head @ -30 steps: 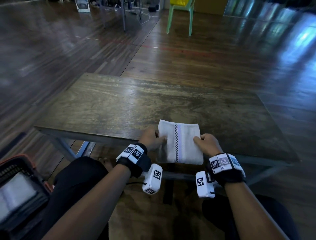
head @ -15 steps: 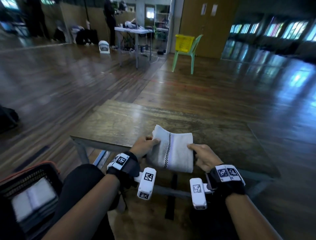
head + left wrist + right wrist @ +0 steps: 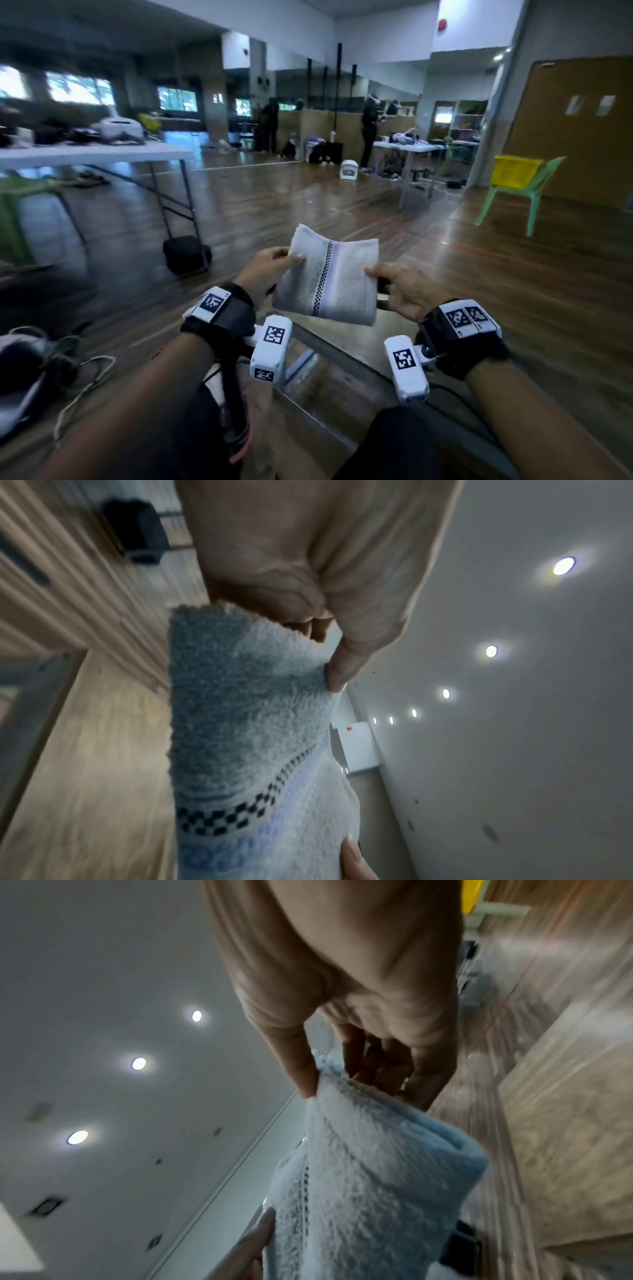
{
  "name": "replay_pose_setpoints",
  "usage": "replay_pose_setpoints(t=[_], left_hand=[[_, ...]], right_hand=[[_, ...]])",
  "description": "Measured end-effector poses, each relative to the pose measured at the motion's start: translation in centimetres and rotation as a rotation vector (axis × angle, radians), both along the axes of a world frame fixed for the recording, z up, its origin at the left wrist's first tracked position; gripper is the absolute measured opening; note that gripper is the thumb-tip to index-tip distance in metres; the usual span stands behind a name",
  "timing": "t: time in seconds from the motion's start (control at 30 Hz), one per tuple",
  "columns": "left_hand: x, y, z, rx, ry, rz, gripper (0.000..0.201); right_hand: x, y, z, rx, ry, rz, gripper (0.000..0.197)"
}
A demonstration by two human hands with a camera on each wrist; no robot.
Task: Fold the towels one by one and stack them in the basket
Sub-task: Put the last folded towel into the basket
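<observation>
One folded towel (image 3: 327,279) is in hand, held up in the air between the two hands in front of the person and clear of any surface. It is a pale, off-white terry cloth folded to a compact, roughly square pad of several layers. A narrow black-and-white chequered band runs across its face from the far edge to the near edge, with a pale lilac stripe directly alongside it on the right. The near edge is a rounded fold; the far left corner stands slightly raised. The pile reads as coarse and looped in the wrist views.

The left hand (image 3: 265,269) pinches the towel's left edge, thumb on the upper face and fingers curled beneath. The left wrist view confirms this: the thumb (image 3: 346,666) presses into the cloth with the fingers behind it.

The right hand (image 3: 404,291) grips the right edge, thumb on top and fingers under the layers; the right wrist view shows the thumb (image 3: 301,1074) closed against the fingers (image 3: 383,1064) over the edge.

A dark wooden floor (image 3: 513,274) lies beyond. A green chair (image 3: 517,195) carrying a yellow crate (image 3: 512,171) stands well off to the right.
</observation>
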State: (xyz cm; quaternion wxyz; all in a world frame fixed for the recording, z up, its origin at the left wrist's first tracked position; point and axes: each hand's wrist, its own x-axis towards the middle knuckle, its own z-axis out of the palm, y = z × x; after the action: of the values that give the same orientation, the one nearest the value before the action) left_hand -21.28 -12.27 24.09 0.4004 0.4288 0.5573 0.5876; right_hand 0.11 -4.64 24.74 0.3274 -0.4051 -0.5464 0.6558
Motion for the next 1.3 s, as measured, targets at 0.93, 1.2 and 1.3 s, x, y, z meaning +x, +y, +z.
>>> replay_pose_setpoints(t=[0.93, 1.2, 1.3], left_hand=[[-26.4, -5.3, -36.2, -0.864, -0.052, 0.431, 0.025], [-32.8, 2.2, -43.7, -0.917, 0.021, 0.472, 0.023], [-35.1, 4.6, -45.6, -0.914, 0.065, 0.503, 0.026]], right_hand=[[-34.5, 0.8, -35.3, -0.090, -0.773, 0.504, 0.015], [-42.1, 7.4, -42.4, 0.002, -0.825, 0.496, 0.021], [-44.7, 9.9, -44.0, 0.019, -0.813, 0.477, 0.022]])
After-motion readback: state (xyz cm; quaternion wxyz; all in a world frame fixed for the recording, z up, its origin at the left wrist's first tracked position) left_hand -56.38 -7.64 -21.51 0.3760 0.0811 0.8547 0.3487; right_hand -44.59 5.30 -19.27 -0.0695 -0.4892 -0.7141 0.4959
